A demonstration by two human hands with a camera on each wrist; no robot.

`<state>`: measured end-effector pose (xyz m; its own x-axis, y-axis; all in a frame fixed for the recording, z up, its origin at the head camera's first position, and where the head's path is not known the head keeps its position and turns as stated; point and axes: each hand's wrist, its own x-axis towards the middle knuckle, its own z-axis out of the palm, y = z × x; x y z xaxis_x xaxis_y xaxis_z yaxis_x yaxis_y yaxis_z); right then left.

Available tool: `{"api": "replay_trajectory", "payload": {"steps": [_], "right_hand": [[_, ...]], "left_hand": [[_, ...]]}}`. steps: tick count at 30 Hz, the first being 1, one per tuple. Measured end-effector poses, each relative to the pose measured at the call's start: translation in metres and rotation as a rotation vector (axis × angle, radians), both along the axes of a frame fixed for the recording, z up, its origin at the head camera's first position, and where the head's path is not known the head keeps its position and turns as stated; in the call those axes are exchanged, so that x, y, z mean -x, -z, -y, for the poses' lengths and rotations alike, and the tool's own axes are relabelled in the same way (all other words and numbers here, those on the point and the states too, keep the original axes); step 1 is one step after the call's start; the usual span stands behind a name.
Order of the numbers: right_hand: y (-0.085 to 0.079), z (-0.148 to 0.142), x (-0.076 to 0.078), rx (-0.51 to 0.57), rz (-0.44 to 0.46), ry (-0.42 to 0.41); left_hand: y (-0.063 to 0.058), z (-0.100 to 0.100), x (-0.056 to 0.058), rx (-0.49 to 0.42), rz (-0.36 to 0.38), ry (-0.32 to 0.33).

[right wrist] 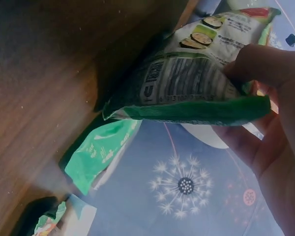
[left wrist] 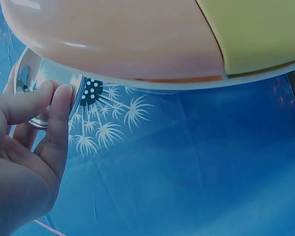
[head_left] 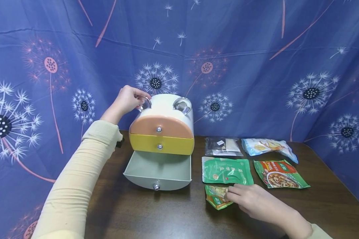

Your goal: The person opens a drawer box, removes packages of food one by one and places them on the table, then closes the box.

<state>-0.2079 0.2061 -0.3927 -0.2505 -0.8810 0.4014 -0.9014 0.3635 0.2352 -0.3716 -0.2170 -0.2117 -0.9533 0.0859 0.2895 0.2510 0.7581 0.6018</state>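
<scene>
A small chest of drawers point(head_left: 164, 105) with a white top and shiny silver ears stands at the back of the table. Its orange and yellow drawers are closed, while the grey-green bottom drawer point(head_left: 160, 164) is pulled out with nothing inside. My left hand point(head_left: 126, 100) pinches the chest's left ear point(left wrist: 37, 73) between thumb and fingers. At the front right, my right hand point(head_left: 255, 201) grips a small green and orange food packet point(head_left: 215, 196) by its right side. The right wrist view shows the packet's back with a barcode point(right wrist: 189, 78), tilted up from the table.
Behind the right hand lie a green pouch point(head_left: 225, 170), a green and red food packet point(head_left: 281, 174), a clear plastic packet point(head_left: 222, 146) and a blue and white bag point(head_left: 269, 147). A blue dandelion-print cloth point(head_left: 245, 66) hangs along the table's back edge.
</scene>
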Motion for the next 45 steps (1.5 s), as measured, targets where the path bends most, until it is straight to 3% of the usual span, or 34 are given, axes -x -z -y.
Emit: {"api": "replay_trajectory", "payload": {"steps": [10,21,34,41,45], "right_hand": [[0.013,0.001,-0.009,-0.029,0.162,-0.009],[0.017,-0.001,-0.015,-0.060,0.270,0.021],[0.018,-0.004,-0.018,-0.125,0.260,0.019],[0.008,0.001,-0.017,-0.124,0.302,0.038],[-0.001,0.009,-0.017,-0.100,0.264,0.021]], "left_hand": [[0.000,-0.001,0.002,-0.002,0.003,0.002],[0.001,-0.001,0.001,-0.009,-0.010,0.004],[0.002,-0.001,0.002,-0.030,0.006,0.003],[0.002,-0.001,0.002,-0.025,-0.006,0.003],[0.002,0.000,0.002,-0.021,-0.010,0.007]]}}
